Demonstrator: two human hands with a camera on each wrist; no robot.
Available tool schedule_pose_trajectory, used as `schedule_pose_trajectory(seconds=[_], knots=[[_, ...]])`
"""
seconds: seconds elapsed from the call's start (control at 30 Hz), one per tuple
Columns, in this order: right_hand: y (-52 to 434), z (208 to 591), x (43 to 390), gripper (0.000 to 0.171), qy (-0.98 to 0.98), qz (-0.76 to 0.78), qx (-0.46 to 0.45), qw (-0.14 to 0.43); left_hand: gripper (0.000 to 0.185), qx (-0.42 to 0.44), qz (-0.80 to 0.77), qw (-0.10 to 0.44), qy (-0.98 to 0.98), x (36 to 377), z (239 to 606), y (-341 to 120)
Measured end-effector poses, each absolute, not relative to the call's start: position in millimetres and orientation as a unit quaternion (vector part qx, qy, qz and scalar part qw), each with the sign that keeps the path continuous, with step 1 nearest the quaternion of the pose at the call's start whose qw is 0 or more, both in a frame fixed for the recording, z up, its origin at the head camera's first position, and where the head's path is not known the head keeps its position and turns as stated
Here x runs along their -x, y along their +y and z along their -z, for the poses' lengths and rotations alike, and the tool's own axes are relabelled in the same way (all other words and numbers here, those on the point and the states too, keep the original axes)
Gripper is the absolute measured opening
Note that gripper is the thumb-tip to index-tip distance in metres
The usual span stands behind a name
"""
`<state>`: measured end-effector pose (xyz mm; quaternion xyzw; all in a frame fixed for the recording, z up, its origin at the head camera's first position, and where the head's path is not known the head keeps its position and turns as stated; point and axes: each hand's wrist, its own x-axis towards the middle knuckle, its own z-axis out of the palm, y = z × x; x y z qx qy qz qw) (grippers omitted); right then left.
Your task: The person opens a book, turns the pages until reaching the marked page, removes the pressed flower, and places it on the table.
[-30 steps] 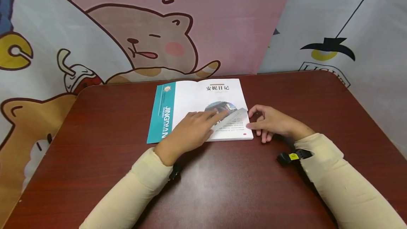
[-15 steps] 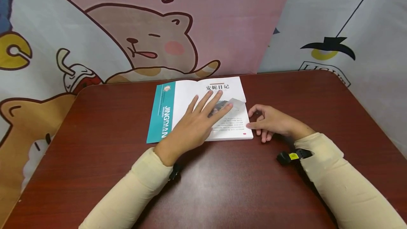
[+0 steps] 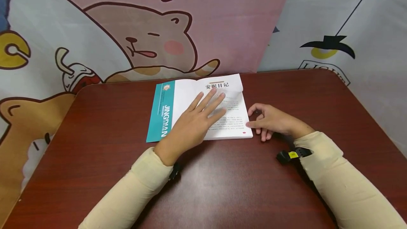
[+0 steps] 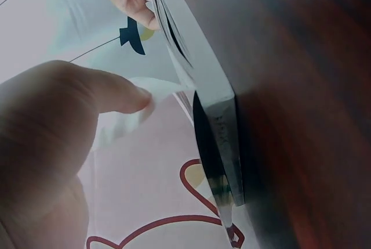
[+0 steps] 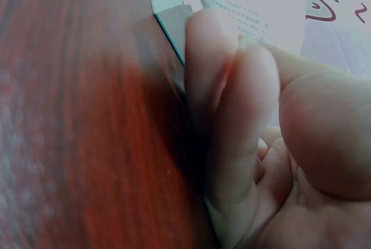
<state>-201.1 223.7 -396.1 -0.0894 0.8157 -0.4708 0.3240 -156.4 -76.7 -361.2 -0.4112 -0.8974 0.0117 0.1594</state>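
An open book (image 3: pixel 184 93) with a teal cover flap lies near the table's far edge. My left hand (image 3: pixel 192 124) is spread over its middle, fingers straight, against a half-turned page (image 3: pixel 234 97) that curves up from the right side. From the left wrist, that thin page (image 4: pixel 119 127) shows bent behind the thumb, above the thick page block (image 4: pixel 203 57). At the book's right edge my right hand (image 3: pixel 270 120) holds the lower pages between thumb and curled fingers; the right wrist view shows the fingertips (image 5: pixel 203 40) at the page corner. The left palm is hidden.
The dark red-brown table (image 3: pixel 222 186) spreads around the book. Behind it hangs a cartoon-printed cloth (image 3: pixel 235 27). Black wrist straps (image 3: pixel 294 155) sit by both cream sleeves (image 3: pixel 330 162).
My left hand has spread its fingers and pushed the lifted page up and leftward, uncovering more printed text beneath. The right hand stays at the book's right edge.
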Motion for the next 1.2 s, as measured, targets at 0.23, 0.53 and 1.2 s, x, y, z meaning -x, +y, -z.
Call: schedule_pose_trajectory(seconds=[0.23, 0.53, 1.2], knots=[[223, 396, 201, 0.053, 0.813, 0.475, 0.085, 0.325, 0.043, 0.421, -0.008, 0.129, -0.898, 156, 363, -77], [223, 395, 201, 0.054, 0.814, 0.473, 0.085, 0.326, 0.035, 0.421, -0.018, 0.099, -0.901, 157, 363, -77], [223, 396, 199, 0.052, 0.811, 0.48, 0.089, 0.324, 0.033, 0.377, 0.002, 0.107, -0.92, 154, 371, -82]])
